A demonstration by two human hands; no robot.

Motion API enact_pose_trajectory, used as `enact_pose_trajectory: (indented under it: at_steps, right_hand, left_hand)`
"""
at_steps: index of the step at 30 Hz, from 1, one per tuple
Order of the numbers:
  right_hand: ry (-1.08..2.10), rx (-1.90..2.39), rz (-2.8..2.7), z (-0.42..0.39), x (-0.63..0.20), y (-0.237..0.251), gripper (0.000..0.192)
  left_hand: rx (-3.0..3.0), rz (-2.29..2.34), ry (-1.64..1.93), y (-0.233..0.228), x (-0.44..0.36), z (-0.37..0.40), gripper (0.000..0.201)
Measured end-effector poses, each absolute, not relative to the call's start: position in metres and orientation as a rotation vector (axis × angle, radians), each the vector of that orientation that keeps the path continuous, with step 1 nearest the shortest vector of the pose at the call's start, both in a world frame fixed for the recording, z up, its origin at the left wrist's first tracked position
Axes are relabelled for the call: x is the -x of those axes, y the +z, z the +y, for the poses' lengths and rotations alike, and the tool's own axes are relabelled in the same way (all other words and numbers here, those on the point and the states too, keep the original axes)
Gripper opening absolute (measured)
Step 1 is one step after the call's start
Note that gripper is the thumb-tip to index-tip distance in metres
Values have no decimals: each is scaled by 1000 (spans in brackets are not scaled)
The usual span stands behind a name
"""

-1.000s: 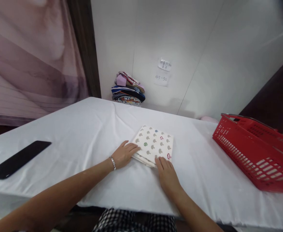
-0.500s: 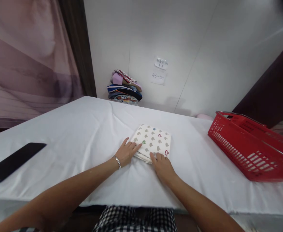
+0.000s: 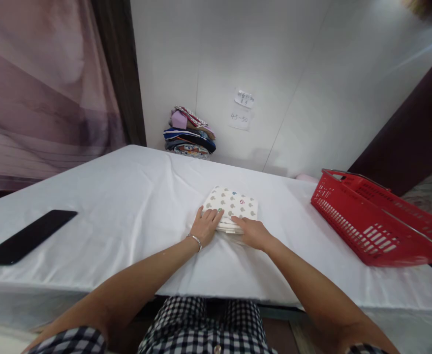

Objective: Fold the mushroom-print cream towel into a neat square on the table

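Note:
A folded cream cloth with small grey, red, green and blue mushroom prints lies on the white table in front of me. Its near edge is raised a little, so several layers and a small pale tag show. My left hand grips the near left corner, fingers over the top, with a silver bracelet at the wrist. At the near right corner my right hand holds the edge, index finger lying on top. The thumbs and undersides of both hands are partly hidden.
A red plastic basket stands at the right of the white-covered table. A black flat tablet-like slab lies at the left. Folded fabrics are stacked by the wall at the far edge, near paper notes.
Both hands have closed in on the cloth's near edge. That edge has risen, baring its layers. The view has shifted slightly.

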State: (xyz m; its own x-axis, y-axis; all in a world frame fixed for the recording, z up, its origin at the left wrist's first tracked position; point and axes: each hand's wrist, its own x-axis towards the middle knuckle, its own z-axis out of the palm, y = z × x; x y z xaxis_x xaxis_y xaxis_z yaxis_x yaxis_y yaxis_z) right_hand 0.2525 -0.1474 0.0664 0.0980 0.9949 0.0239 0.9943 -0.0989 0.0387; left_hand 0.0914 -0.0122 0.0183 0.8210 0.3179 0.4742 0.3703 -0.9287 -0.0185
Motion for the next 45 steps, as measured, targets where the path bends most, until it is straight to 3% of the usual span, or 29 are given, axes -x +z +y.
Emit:
enact_pose_trajectory:
  at_steps: [6, 13, 25, 29, 33, 40, 45]
  right_hand:
    - [67, -2353, 2062, -153, -251, 64, 65]
    - [220, -2377, 2027, -169, -224, 48, 63]
    - [638, -2604, 1881, -171, -227, 29, 70]
    - [729, -2609, 1966, -179, -249, 50, 73]
    - [836, -2668, 2152, -193, -276, 105, 72]
    - [460, -3084, 2672, -211, -291, 192, 78]
    - [-376, -3311, 2845, -182, -314, 176, 83]
  left_hand:
    - [2881, -533, -664, 19, -87, -11, 67]
    - [2896, -362, -673, 23, -81, -2, 58]
    - [2912, -207, -648, 85, -97, 2, 60]
    - [2914, -156, -689, 107, -101, 2, 59]
    - [2955, -108, -871, 145, -98, 4, 63]
    - [3035, 13, -1367, 214, -77, 6, 55]
    - [3374, -225, -1414, 201, -86, 31, 46]
